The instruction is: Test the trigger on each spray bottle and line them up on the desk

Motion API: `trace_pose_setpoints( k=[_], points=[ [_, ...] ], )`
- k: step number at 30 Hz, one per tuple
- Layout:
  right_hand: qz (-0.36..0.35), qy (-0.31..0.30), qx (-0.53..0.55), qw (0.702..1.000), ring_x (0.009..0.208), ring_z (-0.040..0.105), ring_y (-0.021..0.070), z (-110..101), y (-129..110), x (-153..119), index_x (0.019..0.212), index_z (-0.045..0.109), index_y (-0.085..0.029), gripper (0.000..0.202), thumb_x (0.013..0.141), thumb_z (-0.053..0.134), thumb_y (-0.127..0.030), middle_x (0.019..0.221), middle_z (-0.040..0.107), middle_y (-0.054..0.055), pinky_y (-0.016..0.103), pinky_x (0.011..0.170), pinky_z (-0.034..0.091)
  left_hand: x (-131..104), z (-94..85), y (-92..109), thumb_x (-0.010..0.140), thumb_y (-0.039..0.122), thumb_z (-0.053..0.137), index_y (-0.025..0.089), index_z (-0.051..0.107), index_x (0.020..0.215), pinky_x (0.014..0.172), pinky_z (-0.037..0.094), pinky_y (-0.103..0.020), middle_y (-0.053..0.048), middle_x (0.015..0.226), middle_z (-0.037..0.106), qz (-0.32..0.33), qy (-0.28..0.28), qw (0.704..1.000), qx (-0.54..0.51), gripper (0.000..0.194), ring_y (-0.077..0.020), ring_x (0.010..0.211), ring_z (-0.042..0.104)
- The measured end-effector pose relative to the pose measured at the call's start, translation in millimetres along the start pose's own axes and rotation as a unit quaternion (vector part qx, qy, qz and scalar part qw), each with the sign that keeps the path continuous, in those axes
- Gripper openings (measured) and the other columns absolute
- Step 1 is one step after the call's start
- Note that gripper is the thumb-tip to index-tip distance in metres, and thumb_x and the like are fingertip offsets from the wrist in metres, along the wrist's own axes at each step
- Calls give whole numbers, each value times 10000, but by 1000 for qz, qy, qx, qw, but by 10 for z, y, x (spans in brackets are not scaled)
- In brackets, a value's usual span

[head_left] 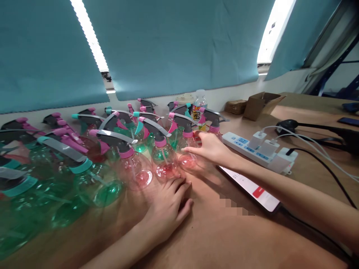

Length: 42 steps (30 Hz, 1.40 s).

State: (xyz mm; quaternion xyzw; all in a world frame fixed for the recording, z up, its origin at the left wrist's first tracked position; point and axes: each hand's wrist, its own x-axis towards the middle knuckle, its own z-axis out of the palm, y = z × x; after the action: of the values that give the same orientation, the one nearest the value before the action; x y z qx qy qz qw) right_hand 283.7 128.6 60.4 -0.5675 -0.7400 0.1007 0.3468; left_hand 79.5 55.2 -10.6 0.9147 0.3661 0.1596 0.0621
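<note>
A clear pink spray bottle (185,160) with a pink collar and grey trigger head stands upright on the table. My right hand (209,147) has its thumb on the near side of this bottle and its fingers behind it, partly hidden. Palm down on the tabletop lies my left hand (171,203), holding nothing, thumb apart from the fingers. Just beyond its fingertips is another pink spray bottle (162,160); whether they touch it I cannot tell. To the left stand a third pink spray bottle (134,170) and a green spray bottle (98,185) with a teal collar.
Several more green and pink spray bottles crowd the left and back. A white power strip (246,147) with chargers and cables, and a lit phone (255,188), lie at right. A labelled drink bottle (199,101) and an open cardboard box (262,104) stand behind.
</note>
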Motion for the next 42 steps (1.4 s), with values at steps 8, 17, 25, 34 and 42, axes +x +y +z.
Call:
trace_pose_setpoints(
  k=[8,17,25,34,42],
  points=[
    [8,5,18,1000,976,684,319,16,43,-47,1189,623,-82,598,753,737,-473,1072,717,181,451,840,532,11,-7,-10,950,261,540,115,562,1290,1029,432,-512,-162,1306,577,1,4,1000,0,371,-327,1249,497],
    [89,-21,95,991,876,721,222,-455,165,-390,1025,700,-190,304,813,686,-408,1045,748,73,345,772,559,9,11,-20,956,270,516,113,571,1278,1008,445,-517,-165,1305,577,10,9,1000,1,363,-331,1231,511],
    [135,82,64,985,967,670,321,-529,651,-283,1031,666,-155,445,756,712,-502,1069,711,159,474,831,505,46,58,-51,950,251,487,183,566,1241,976,467,-484,-115,1244,609,32,38,998,-33,308,-304,1177,547],
    [57,62,205,975,892,712,227,-280,607,30,900,713,-165,333,792,696,-479,934,770,83,339,805,520,350,96,205,946,203,500,213,563,1152,902,513,-397,-81,1249,589,60,7,997,-56,216,-253,1081,597],
    [68,120,198,971,835,678,216,-443,576,7,902,697,-146,365,760,710,-483,885,745,82,339,752,495,420,173,240,986,204,474,222,539,1163,951,471,-421,-79,1257,562,65,34,994,-84,190,-248,1136,548]
  ],
)
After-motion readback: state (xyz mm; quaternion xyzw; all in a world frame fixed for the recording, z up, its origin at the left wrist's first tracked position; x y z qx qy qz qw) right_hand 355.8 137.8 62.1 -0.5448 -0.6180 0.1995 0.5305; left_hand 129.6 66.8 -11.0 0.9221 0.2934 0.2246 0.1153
